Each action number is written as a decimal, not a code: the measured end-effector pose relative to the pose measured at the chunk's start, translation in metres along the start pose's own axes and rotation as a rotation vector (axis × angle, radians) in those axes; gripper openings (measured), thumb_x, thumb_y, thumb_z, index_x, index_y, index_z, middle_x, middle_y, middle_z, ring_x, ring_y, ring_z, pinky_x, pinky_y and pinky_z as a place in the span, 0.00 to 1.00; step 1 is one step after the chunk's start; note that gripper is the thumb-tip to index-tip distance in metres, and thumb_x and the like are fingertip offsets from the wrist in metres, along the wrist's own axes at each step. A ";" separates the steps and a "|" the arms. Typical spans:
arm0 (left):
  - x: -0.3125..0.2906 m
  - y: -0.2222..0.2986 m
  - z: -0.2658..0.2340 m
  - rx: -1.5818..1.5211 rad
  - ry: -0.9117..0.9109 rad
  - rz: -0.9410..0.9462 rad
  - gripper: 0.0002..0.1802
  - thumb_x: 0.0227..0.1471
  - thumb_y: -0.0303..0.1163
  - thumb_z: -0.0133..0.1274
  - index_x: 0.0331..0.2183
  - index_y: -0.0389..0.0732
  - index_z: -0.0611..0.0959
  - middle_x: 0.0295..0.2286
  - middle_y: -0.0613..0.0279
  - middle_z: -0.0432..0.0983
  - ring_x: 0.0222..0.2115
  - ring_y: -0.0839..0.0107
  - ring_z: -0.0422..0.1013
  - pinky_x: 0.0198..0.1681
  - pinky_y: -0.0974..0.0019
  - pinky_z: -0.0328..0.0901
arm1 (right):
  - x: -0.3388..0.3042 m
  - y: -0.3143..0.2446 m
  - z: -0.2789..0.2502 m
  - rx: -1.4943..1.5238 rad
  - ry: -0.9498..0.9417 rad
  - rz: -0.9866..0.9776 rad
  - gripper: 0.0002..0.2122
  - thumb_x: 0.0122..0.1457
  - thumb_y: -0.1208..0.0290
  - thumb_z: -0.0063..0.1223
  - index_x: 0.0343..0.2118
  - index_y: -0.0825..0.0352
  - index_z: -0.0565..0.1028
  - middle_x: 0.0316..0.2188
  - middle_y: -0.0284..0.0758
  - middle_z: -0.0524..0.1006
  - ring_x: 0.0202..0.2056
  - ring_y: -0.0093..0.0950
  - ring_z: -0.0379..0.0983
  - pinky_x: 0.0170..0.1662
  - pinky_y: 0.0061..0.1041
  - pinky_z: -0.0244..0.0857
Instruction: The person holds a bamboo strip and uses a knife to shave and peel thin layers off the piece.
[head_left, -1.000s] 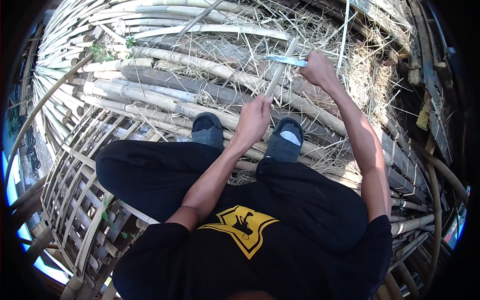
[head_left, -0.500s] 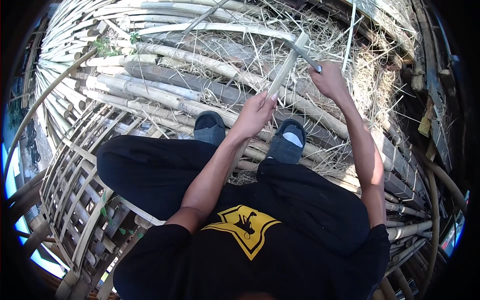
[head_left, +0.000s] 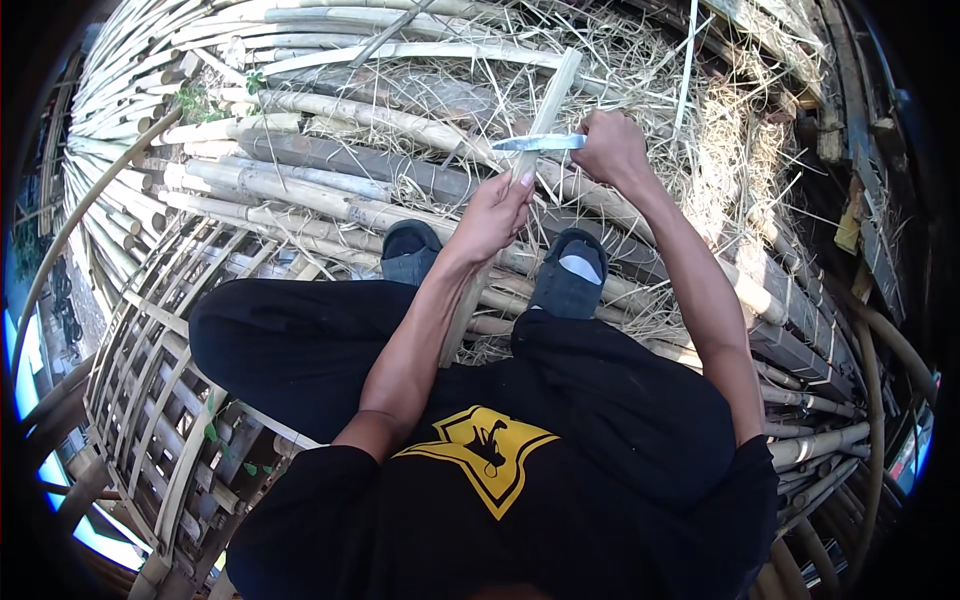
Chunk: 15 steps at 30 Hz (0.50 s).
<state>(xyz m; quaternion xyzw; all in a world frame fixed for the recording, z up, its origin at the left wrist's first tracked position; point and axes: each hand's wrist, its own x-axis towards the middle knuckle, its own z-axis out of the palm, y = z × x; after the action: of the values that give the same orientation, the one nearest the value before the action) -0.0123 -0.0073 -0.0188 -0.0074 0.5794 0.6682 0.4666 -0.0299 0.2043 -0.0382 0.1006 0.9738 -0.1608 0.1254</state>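
My left hand (head_left: 493,218) is wrapped round a flat bamboo strip (head_left: 553,95). The strip slants from between my legs up to the far side, its pale end pointing away from me. In my right hand (head_left: 612,150) is a knife (head_left: 540,143), its handle hidden in my closed fingers. The shiny blade points left and lies across the strip, just beyond my left fingers. Below the left hand, the strip's lower part shows beside my forearm.
Bamboo poles (head_left: 340,205) lie under my sandals (head_left: 568,280). Thin shavings (head_left: 640,80) are strewn over the poles ahead and to the right. A woven bamboo lattice (head_left: 170,370) stands at my left. A curved bamboo pole (head_left: 80,215) rises at the far left.
The knife has come nearer along the strip, from its far end to just beyond my left hand, and its blade now points left. Both hands have shifted slightly left.
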 end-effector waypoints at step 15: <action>-0.016 0.001 0.010 0.100 -0.001 0.057 0.18 0.62 0.45 0.40 0.26 0.44 0.67 0.11 0.76 0.55 0.09 0.86 0.48 0.12 0.78 0.44 | -0.002 0.098 -0.068 0.412 0.200 0.369 0.19 0.51 0.58 0.50 0.20 0.74 0.75 0.16 0.46 0.75 0.22 0.38 0.73 0.29 0.35 0.64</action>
<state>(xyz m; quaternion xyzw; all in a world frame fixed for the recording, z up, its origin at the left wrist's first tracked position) 0.0016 -0.0089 -0.0056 0.0327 0.6116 0.6516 0.4475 -0.0190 0.3176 -0.0029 0.3146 0.8935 -0.3189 0.0331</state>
